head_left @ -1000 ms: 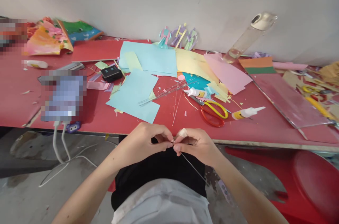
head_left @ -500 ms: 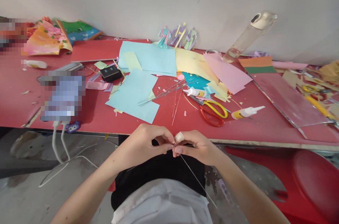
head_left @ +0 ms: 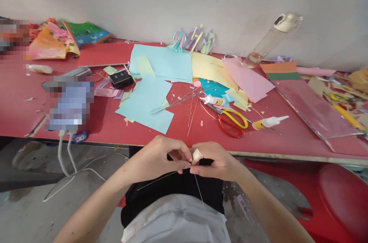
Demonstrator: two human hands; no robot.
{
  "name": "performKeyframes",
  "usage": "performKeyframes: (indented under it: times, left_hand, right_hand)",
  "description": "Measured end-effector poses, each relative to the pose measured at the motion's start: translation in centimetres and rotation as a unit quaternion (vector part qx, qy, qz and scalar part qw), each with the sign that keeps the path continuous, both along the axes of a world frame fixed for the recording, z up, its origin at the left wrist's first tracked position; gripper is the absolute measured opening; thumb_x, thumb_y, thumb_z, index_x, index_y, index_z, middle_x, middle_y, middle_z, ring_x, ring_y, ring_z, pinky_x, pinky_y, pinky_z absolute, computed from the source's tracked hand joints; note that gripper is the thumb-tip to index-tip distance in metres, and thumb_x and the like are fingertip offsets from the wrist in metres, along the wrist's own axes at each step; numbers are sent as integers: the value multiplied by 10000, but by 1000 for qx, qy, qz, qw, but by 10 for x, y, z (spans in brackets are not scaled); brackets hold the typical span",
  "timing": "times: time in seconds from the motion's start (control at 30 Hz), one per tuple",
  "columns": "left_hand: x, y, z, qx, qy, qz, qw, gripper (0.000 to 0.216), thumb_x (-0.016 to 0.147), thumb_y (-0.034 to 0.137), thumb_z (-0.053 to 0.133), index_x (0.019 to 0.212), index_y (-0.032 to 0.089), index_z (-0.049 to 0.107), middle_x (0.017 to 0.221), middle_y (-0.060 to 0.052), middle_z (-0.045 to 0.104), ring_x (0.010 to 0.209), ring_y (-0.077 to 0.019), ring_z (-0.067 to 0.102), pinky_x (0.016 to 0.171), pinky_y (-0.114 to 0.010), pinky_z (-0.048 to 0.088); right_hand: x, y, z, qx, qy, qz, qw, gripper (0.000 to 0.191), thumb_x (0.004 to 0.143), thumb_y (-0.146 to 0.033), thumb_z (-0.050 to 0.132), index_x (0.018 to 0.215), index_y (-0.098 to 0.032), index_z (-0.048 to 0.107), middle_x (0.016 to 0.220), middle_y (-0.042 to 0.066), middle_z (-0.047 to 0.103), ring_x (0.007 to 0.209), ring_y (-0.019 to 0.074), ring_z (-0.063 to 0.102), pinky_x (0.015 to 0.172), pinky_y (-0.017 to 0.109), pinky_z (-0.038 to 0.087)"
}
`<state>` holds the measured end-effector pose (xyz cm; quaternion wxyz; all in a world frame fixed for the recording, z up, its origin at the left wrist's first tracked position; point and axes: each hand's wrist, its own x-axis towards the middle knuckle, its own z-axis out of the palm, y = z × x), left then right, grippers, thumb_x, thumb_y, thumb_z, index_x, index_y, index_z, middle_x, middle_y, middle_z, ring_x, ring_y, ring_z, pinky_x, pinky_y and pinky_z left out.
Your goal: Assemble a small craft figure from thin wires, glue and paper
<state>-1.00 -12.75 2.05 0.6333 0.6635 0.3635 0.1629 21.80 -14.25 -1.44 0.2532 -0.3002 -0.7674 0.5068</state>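
Observation:
My left hand (head_left: 165, 156) and my right hand (head_left: 214, 160) meet over my lap, just in front of the table edge. Fingertips of both are pinched together on a thin wire (head_left: 199, 189), one end of which runs down toward my shirt. Another straight length of wire (head_left: 156, 180) slants out below my left hand. At my right fingertips is a small cream-coloured piece (head_left: 197, 155); whether it is held or wrapped on a finger I cannot tell. The point where the wires meet is hidden between the fingers.
On the red table (head_left: 161, 139) lie more thin wires (head_left: 181, 100), scissors (head_left: 234, 120), glue bottles (head_left: 268, 122), blue paper (head_left: 149, 101) and pink paper (head_left: 247, 78). Paper figures (head_left: 195, 38) lean on the wall near a clear bottle (head_left: 266, 43). A red stool (head_left: 342, 193) stands right.
Both hands have dipped slightly, and the cream piece has tilted and lowered. The hanging wire has swung left to a steeper angle, while the wire at lower left shows more.

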Motion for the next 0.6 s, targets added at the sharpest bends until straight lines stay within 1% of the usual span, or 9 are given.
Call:
performKeyframes:
  times: [0.1, 0.2, 0.3, 0.43, 0.6]
  left_hand:
    - [-1, 0, 3, 14, -17, 5, 1000, 45, 837, 156, 674, 855, 181, 707, 727, 17, 713, 680, -109, 681, 648, -174, 494]
    - [-2, 0, 4, 15, -26, 7, 1000, 38, 845, 168, 672, 862, 176, 705, 736, 8, 721, 693, -119, 691, 660, -181, 508]
    - [-2, 2, 3, 11, -20, 2, 1000, 81, 851, 151, 651, 899, 177, 711, 760, -3, 731, 706, -128, 692, 678, -197, 520]
    - [-1, 5, 1, 25, 2, 4, 1000, 90, 857, 159, 640, 903, 180, 714, 776, -13, 738, 719, -140, 694, 694, -215, 521]
    - [-1, 5, 0, 41, 25, 14, 999, 87, 881, 227, 633, 866, 183, 707, 704, 4, 703, 676, -130, 673, 651, -201, 492]
  right_hand:
    - [0, -4, 4, -81, 12, 2, 997, 145, 883, -304, 693, 827, -182, 638, 811, 37, 689, 738, 144, 630, 721, 253, 493]
    - [-2, -9, 7, -139, 33, -18, 990, 177, 924, -315, 637, 818, -174, 648, 811, 48, 721, 775, 158, 672, 750, 261, 508]
    - [-5, -11, 8, -142, 23, -49, 988, 223, 952, -309, 591, 787, -174, 656, 781, 41, 726, 760, 153, 674, 743, 253, 503]
    - [-7, -12, 4, -129, 13, -78, 988, 230, 947, -300, 595, 763, -180, 662, 753, 25, 716, 733, 147, 658, 721, 246, 491]
    - [-7, -10, -3, -170, 37, -93, 980, 247, 945, -335, 605, 756, -181, 647, 706, 15, 689, 673, 140, 632, 675, 249, 482]
